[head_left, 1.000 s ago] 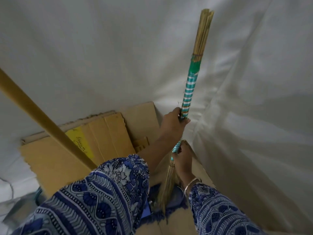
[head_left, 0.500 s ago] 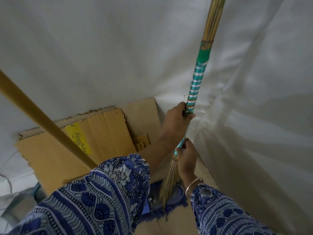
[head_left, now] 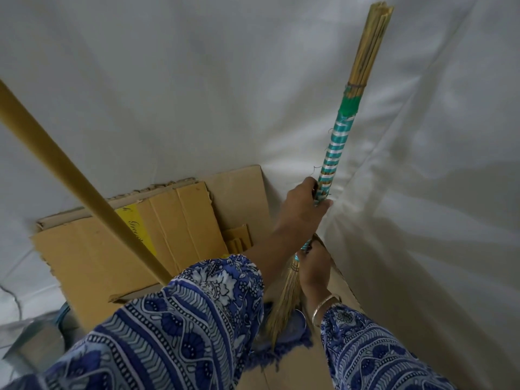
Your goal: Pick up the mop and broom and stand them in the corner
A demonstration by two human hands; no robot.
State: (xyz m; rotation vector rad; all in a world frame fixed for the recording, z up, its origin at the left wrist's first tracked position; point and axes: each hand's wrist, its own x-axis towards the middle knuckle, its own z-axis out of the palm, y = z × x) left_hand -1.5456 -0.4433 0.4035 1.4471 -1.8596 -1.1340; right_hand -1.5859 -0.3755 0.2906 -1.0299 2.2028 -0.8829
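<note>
The broom (head_left: 336,153) stands nearly upright in the corner where two white cloth-draped walls meet. Its handle is wrapped in teal and silver tape, with bare stick ends on top and straw bristles (head_left: 282,302) pointing down. My left hand (head_left: 299,212) is closed around the taped handle at mid-height. My right hand (head_left: 315,270), with a bangle on the wrist, grips the handle just above the bristles. The mop's tan pole (head_left: 70,175) slants from the upper left and goes under my left sleeve. Its blue fringed head (head_left: 284,351) lies on the floor below the bristles.
Flattened cardboard sheets (head_left: 92,249), one with a yellow label, lean against the back wall left of the corner. More cardboard (head_left: 284,375) covers the floor. A grey metal object (head_left: 33,347) and a thin cable (head_left: 11,296) sit at the lower left.
Both hands have kept their grip on the broom. Its top rose out of the frame half a second ago and is back in view, slightly nearer the corner.
</note>
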